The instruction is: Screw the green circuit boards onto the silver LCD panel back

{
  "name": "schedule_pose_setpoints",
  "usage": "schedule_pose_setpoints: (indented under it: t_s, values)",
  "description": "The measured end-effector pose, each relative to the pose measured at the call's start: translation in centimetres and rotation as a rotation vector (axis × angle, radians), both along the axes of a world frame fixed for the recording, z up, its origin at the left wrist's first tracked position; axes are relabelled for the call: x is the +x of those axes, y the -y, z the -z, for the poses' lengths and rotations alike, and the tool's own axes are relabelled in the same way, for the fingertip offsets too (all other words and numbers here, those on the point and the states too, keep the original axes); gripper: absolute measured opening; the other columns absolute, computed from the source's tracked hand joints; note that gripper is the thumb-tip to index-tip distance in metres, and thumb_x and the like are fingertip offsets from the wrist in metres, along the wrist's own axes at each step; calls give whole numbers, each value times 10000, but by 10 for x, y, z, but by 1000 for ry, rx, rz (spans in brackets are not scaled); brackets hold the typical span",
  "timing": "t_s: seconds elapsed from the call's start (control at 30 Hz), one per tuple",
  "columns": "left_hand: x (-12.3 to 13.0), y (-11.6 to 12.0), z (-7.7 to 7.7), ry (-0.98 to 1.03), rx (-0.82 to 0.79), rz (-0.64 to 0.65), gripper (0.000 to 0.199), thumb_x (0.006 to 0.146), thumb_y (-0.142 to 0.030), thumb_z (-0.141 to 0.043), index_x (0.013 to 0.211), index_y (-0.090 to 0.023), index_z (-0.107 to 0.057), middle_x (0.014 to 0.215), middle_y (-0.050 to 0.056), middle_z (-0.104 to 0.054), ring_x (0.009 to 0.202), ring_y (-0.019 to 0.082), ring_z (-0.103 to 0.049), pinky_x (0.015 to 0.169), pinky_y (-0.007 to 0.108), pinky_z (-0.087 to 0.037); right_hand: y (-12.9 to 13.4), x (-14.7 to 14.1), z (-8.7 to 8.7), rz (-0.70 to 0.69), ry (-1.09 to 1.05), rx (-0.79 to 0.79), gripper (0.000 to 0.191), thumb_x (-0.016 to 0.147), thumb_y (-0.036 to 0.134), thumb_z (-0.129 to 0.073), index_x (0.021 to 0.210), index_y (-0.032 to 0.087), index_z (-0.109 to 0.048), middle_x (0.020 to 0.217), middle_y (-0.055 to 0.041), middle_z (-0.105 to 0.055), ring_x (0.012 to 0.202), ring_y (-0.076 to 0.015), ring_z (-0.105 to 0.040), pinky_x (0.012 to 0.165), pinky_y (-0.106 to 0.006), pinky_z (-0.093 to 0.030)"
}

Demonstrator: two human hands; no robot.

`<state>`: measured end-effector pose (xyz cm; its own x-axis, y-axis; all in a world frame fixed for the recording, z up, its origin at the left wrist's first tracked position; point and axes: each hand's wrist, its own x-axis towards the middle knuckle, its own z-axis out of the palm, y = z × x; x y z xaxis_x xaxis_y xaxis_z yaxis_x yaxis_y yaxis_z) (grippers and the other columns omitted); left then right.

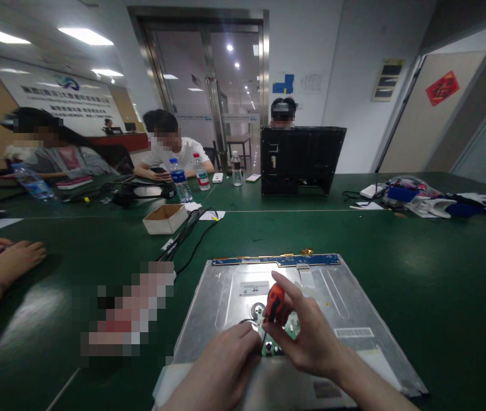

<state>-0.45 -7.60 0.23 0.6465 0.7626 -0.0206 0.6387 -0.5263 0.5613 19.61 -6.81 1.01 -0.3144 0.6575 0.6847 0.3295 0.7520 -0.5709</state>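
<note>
Evidently metal-backed panel (221,297): it lies flat on the green table (440,285), right in front of the person, beneath both hands. Likely rigid and fairly weighty for its thinness, smooth and a bit slippery; best lifted level by its two side edges, with no pressing in the middle.
Right hand (318,337): thumb and fingers closed round the orange-and-black screwdriver (274,301), the index finger raised near the handle's top.
Screwdriver: held nearly upright, shaft down toward the circuit board; whether the tip touches cannot be told. Light and stiff, probably easy to roll between the fingertips by its thick handle.
Left hand (234,354): low over the panel, fingers bent in beside the shaft; their tips are hidden, so I cannot tell whether they pinch anything.
Green circuit board (278,347): on the panel's back, partly covered by the hands. Probably fragile, best touched at its edges, clear of the parts.
Blue strip board (277,261): along the far edge, thin and likely brittle; a poor place to grip.
Pale ribbon cable (306,277): runs from that strip, soft and easily creased.
Surroundings: a small open box (163,225) and a dark monitor housing (303,160) stand farther off.
</note>
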Motion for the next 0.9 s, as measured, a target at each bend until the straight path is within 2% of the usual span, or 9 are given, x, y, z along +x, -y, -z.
schedule_pose_setpoints:
  t_s: [0.2,0.43,0.53,0.9]
  values:
    - [0,2,-3,46,-10,19,289,880,-24,-470,1037,-208,-627,1123,80,-692,1021,258,-662,886,369,-516,0,0,0,-14,-3,-7,788,904,146,-566,1590,292,-208,859,-11,-711,628,-173,-654,581,-298,-536]
    - [1,2,-5,48,-4,14,222,883,-32,-478,928,-205,-610,1103,77,-694,1015,254,-662,875,366,-516,-1,1,0,4,7,14,775,920,159,-567,1593,291,-204,860,-15,-708,633,-175,-654,571,-300,-532]
    - [2,2,-6,20,-10,6,236,887,-34,-482,974,-201,-624,1112,83,-696,1019,258,-664,875,367,-520,-1,1,0,7,13,19,769,929,164,-564,1593,295,-198,862,-16,-708,634,-176,-654,567,-301,-529]
    - [0,0,6,-23,13,5,290,895,-39,-492,1084,-205,-637,1139,81,-699,1036,254,-674,918,371,-537,-1,1,1,21,21,48,720,949,194,-540,1587,283,-218,870,-17,-719,627,-177,-666,564,-299,-531]
